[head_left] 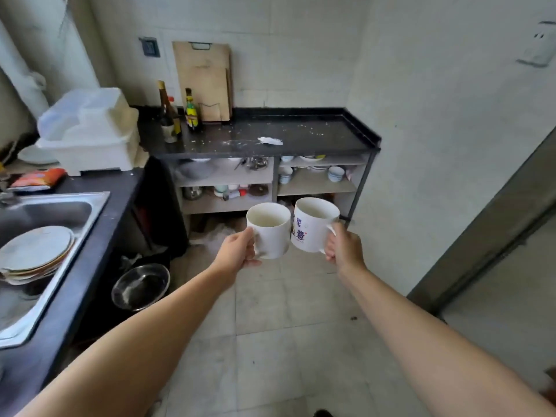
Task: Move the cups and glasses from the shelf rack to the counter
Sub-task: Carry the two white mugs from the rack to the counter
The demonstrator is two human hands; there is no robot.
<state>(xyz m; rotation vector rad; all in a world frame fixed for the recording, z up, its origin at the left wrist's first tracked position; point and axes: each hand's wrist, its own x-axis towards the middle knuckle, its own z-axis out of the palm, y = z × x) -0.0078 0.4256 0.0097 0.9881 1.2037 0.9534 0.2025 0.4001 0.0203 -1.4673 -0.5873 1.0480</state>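
Observation:
My left hand (237,249) grips the handle of a plain white mug (270,231). A white mug with blue printed characters (310,227) hangs from my right hand (344,246), also held by the handle. Both mugs are upright, empty, side by side and nearly touching, held in the air above the floor in front of the shelf rack (270,179). The rack under the black counter (301,132) holds bowls, small cups (335,173) and jars. The counter top is speckled with white crumbs.
Bottles (191,111) and a wooden cutting board (204,79) stand at the counter's back left. A white dish rack (90,130) sits on the left counter beside a steel sink (45,236) with stacked plates. A metal bowl (140,285) lies on the floor. A wall is at right.

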